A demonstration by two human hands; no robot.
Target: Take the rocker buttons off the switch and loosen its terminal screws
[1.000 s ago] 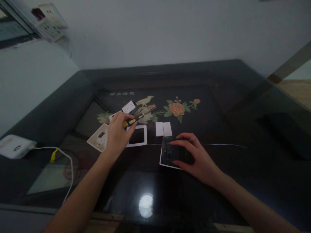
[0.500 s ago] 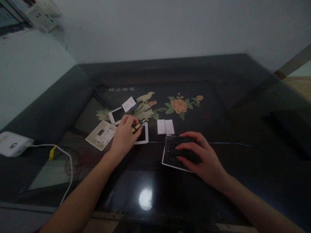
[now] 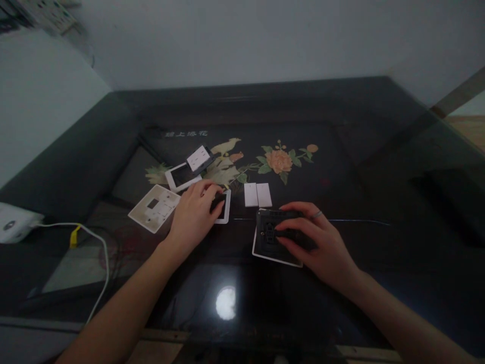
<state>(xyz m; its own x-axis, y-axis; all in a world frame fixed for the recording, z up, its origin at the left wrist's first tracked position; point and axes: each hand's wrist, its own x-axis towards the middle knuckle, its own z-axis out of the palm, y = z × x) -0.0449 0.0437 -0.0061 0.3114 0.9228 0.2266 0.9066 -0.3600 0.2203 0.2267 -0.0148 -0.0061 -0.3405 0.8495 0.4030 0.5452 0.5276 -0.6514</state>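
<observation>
My left hand (image 3: 195, 210) is closed, fingers curled around a yellow-and-black screwdriver (image 3: 227, 187) that is mostly hidden; only a bit of its handle shows. Under those fingertips lies a white frame (image 3: 227, 215) with a dark opening. My right hand (image 3: 316, 237) grips the black back of a switch module (image 3: 267, 235) between thumb and fingers. A white-edged plate (image 3: 275, 260) shows beneath that module. Just above it two white switch panels (image 3: 257, 195) lie side by side. To the left of my left hand is a white backing plate (image 3: 153, 208).
A socket module (image 3: 199, 158) leans on another white frame (image 3: 172, 179) farther back. At the left stand a white charger (image 3: 17, 222) and its white cable (image 3: 106, 258) with a yellow tag (image 3: 74, 236). The dark glossy table (image 3: 359, 187) meets a wall behind.
My left hand has turned and lowered onto the white frame, so the screwdriver is now mostly covered. My right hand keeps its grip on the switch module. The view has shifted slightly.
</observation>
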